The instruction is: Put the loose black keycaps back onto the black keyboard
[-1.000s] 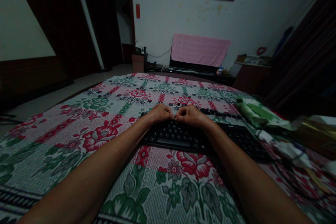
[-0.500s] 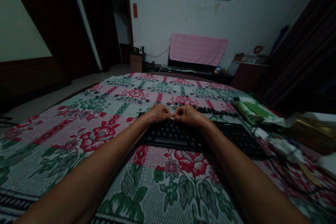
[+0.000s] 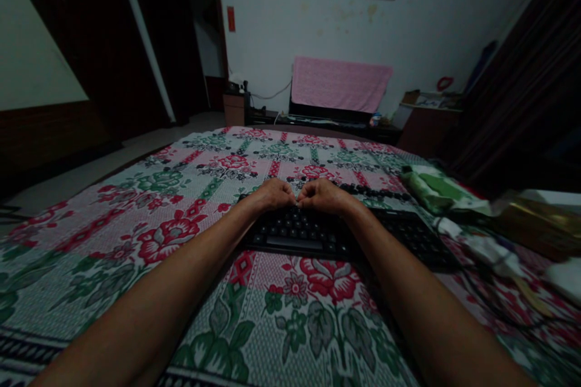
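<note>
A black keyboard point(image 3: 290, 242) lies on the flowered cloth, partly covered by my forearms. My left hand point(image 3: 275, 195) and my right hand point(image 3: 323, 196) meet fingertip to fingertip above its upper rows. Both hands are closed in a pinch. Between the fingertips sits something tiny and pale, too small to name. Behind the right hand, a row of small black pieces point(image 3: 376, 191) that look like loose keycaps stretches along the cloth.
On the right lie a green-and-white tissue pack point(image 3: 438, 187), a gold box point(image 3: 538, 224), white crumpled items point(image 3: 492, 254) and a dark cable point(image 3: 485, 302). The flowered cloth point(image 3: 190, 326) covers the table. Across the room, a pink towel point(image 3: 340, 84) drapes over a dark screen.
The view has shifted slightly. Both hands stay pinched together over the keyboard; the shiny speck between the fingertips shows less now.
</note>
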A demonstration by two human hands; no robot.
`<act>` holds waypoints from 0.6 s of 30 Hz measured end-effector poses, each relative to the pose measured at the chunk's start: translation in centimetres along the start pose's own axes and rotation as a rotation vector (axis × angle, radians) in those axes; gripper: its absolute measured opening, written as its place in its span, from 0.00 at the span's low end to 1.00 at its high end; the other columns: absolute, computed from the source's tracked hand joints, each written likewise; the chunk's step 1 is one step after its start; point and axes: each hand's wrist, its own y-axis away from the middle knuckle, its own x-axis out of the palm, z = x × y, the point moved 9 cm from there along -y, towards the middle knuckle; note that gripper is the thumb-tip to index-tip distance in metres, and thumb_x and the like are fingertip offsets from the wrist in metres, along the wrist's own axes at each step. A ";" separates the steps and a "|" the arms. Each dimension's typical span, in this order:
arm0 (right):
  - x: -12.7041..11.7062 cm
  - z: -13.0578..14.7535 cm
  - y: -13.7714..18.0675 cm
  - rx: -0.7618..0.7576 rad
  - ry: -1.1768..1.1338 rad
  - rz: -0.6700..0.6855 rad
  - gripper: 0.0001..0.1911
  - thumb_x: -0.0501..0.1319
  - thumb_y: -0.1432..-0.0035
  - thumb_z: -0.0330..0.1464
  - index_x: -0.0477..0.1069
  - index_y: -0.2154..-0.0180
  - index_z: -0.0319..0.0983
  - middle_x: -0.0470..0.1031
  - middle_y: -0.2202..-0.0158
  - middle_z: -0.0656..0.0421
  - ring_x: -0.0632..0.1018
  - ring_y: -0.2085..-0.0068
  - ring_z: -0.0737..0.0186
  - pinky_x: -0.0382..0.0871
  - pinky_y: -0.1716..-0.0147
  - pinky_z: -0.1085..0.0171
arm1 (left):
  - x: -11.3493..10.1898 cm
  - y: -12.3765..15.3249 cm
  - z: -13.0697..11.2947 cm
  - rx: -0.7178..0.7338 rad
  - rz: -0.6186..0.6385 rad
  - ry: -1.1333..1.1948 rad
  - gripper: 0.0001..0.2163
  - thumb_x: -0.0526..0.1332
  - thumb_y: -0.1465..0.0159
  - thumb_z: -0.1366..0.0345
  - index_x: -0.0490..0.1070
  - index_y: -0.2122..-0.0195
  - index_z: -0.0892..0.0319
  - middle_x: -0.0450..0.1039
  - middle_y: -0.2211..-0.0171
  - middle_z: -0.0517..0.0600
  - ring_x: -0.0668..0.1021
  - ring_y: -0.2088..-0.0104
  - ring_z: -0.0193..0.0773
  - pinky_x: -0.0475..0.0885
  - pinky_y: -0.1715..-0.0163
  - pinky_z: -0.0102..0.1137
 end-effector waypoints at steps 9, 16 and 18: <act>0.2 -1.5 -0.7 0.116 -0.010 0.024 0.08 0.61 0.65 0.32 0.69 0.77 0.36 0.67 0.81 0.64 0.64 0.79 0.73 0.58 0.79 0.72 | 0.0 -0.1 -0.3 -0.026 0.009 -0.036 0.09 0.60 0.59 0.61 0.71 0.79 0.63 0.62 0.86 0.43 0.63 0.82 0.27 0.56 0.83 0.22; 0.4 -1.5 -0.6 0.078 -0.034 0.071 0.10 0.60 0.63 0.35 0.69 0.76 0.36 0.66 0.81 0.65 0.62 0.80 0.74 0.55 0.80 0.73 | 0.2 -0.1 -0.2 0.001 0.031 0.038 0.09 0.59 0.58 0.62 0.70 0.79 0.63 0.60 0.86 0.42 0.61 0.83 0.26 0.56 0.84 0.21; 0.4 -1.4 -0.6 0.042 -0.051 0.075 0.11 0.60 0.62 0.36 0.70 0.75 0.35 0.67 0.80 0.64 0.63 0.79 0.74 0.56 0.80 0.72 | 0.1 0.0 -0.1 -0.029 0.036 0.062 0.09 0.59 0.59 0.63 0.70 0.79 0.63 0.60 0.86 0.42 0.61 0.83 0.26 0.56 0.84 0.21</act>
